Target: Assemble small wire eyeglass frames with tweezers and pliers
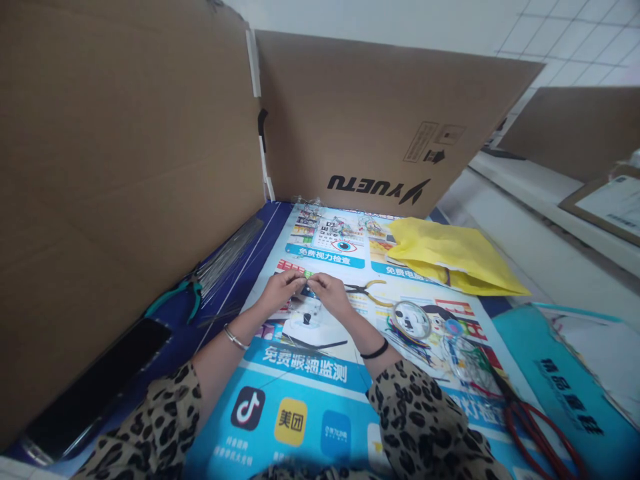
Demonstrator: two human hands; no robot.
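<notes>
Small workpiece (306,283), too tiny for me to identify from this camera, sits where the fingertips of the left hand (284,291) and right hand (326,292) meet, above the printed worktop (215,427). I read each grip as thumb and finger pinching it. With so little to hold, a slip worries me most: one loosened fingertip could drop it beside the clear packet (306,319) or dark strip (330,345) below, where I might lose sight of it. Yellow-handled pliers (363,290) lie just beside the right hand; a sideways wrist swing could knock them towards the coloured wires (407,341).
</notes>
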